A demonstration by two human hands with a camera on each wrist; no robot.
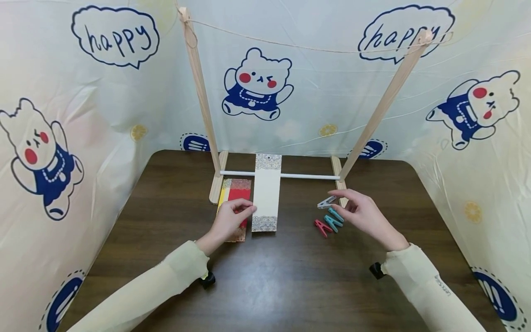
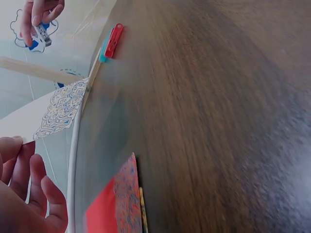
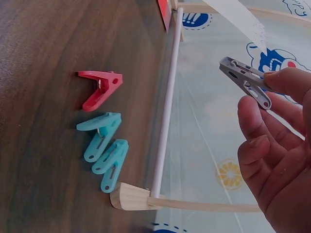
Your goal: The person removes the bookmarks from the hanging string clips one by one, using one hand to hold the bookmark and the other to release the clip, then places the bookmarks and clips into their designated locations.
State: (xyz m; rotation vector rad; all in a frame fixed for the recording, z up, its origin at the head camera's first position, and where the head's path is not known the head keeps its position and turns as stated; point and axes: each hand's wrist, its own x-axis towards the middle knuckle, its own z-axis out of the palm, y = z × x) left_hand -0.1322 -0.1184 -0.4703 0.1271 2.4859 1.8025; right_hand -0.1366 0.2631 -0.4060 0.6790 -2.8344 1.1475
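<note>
My left hand point(image 1: 232, 218) pinches the left edge of a long white card point(image 1: 266, 193) with patterned blue-grey ends. The left wrist view shows this card point(image 2: 29, 116) raised off the table between thumb and fingertips. Beneath that hand, a red card point(image 1: 239, 193) and a yellow-edged card point(image 1: 223, 196) lie on the table, partly covered. My right hand point(image 1: 365, 214) holds a grey clothespin point(image 3: 243, 80) between thumb and fingers, above the table. Just below it lie a red clothespin point(image 3: 101, 88) and two teal clothespins, one point(image 3: 99, 136) partly against the other point(image 3: 112, 165).
A wooden frame stands at the back, with a left post point(image 1: 201, 92), a right post point(image 1: 386, 103) and a white crossbar point(image 1: 311, 176) low between them. A thin string point(image 1: 282, 44) sags between the post tops. Printed cloth point(image 1: 315, 92) surrounds the brown table point(image 1: 290, 281).
</note>
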